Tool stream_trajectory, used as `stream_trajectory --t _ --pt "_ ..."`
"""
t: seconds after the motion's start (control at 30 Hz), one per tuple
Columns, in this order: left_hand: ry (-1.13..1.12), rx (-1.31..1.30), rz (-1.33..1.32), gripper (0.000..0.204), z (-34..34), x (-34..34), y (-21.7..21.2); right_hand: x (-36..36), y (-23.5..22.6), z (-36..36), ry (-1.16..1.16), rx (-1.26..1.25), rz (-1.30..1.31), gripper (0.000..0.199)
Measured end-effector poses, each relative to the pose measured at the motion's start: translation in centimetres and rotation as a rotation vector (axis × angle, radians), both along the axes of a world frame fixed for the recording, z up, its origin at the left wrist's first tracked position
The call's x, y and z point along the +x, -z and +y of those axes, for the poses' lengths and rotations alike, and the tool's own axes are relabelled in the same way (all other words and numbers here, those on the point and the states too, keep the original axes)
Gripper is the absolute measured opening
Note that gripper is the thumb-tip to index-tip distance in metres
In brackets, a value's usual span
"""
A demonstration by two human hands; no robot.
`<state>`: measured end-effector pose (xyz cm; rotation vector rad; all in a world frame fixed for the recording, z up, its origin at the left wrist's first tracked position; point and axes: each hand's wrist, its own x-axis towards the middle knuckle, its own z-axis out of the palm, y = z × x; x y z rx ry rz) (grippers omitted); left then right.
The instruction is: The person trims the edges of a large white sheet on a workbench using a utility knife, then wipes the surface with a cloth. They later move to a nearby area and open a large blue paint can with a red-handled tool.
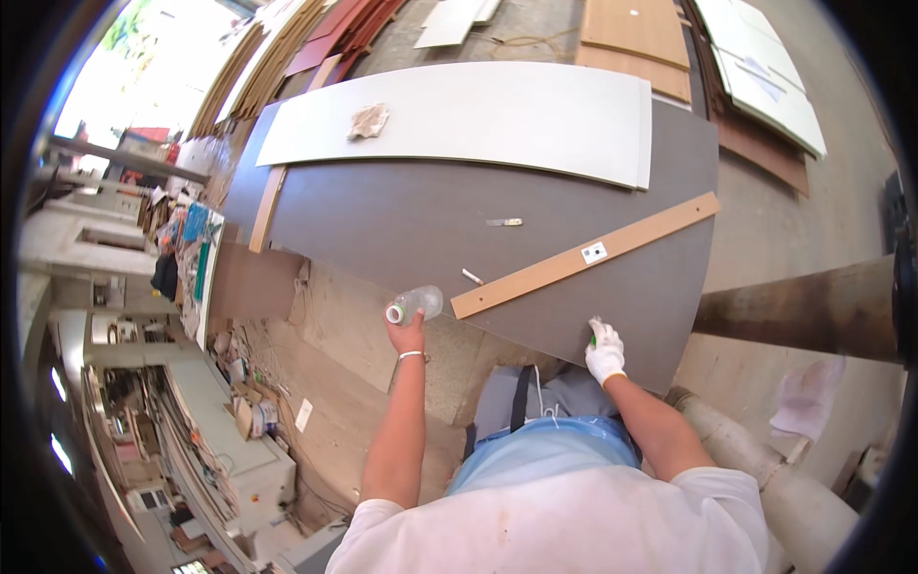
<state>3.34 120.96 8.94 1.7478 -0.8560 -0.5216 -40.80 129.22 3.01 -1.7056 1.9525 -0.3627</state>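
My bare left hand (407, 334) is closed round the neck end of a clear plastic bottle (422, 300), just off the near edge of the dark grey board. The bottle lies tilted, its uncapped mouth toward the left. On my right hand (605, 355) is a white knitted glove. Over the board's near right part, its fingers close on a small green thing (593, 341), mostly hidden, perhaps a cap. Between the hands a light wooden strip (535, 276) with a label (594, 253) lies slantwise. A short white stick (471, 276) and a utility knife (505, 222) rest beyond it.
A long white panel (459, 115) covers the far part of the dark grey board (382, 220), with a crumpled rag (368, 121) on it. Stacked panels (636, 38) stand beyond. A thick brown pipe-like post (794, 311) juts in at right. A cluttered bench (206, 268) is at left.
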Motion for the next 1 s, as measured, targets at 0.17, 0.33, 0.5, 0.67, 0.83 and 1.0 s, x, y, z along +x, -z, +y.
stream_trajectory --t 0.17,0.33,0.5,0.67,0.83,1.0 --pt "0.182 0.193 -0.120 0.076 -4.8 2.6 1.7 4.8 0.2 -3.8 -0.052 0.040 0.108 0.060" --pt "0.469 0.181 -0.206 0.074 -7.6 4.5 2.2 9.9 0.3 -6.0 0.125 -0.017 0.099 0.067" --pt "0.719 0.181 -0.178 0.080 -9.5 7.4 2.2 14.4 -0.4 -5.0 0.506 -0.066 0.192 0.073" --pt "0.893 0.167 -0.116 0.098 -9.5 7.0 2.6 20.4 -5.0 2.3 0.993 -0.305 0.094 0.075" --pt "0.826 0.837 0.023 0.070 -6.7 11.6 9.3 27.6 -16.6 10.5 1.509 -0.511 -0.441 0.057" --pt "1.008 0.993 0.553 0.066 -7.7 5.3 12.5 31.7 -27.5 18.7 1.431 -0.973 -0.681 0.059"
